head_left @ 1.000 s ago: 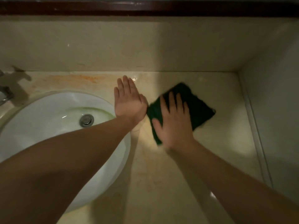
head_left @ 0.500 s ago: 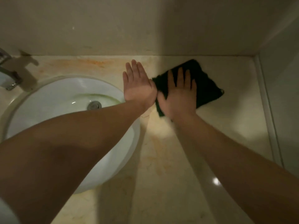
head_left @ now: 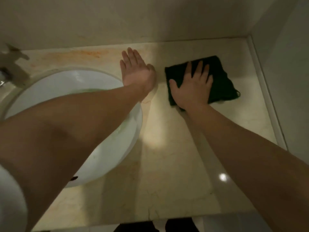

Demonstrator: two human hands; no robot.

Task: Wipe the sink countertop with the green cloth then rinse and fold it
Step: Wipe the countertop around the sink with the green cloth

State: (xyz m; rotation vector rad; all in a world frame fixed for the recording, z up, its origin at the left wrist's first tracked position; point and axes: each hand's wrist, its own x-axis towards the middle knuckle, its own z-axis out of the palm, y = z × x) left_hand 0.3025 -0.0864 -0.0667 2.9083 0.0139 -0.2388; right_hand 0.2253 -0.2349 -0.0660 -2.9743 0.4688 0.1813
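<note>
Now the green cloth (head_left: pixel 217 81) has slid right, away from the left hand (head_left: pixel 136 71). Both hands lie flat and open; the right hand (head_left: pixel 192 87) presses it on the countertop (head_left: pixel 167 164). Push firmly into the corner.

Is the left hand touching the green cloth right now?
No, the left hand lies flat on the bare countertop beside the sink, with a gap to the green cloth under the right hand.

Cloth (head_left: pixel 219 81) on countertop (head_left: pixel 175 173), right of sink (head_left: pixel 107 151).
</note>
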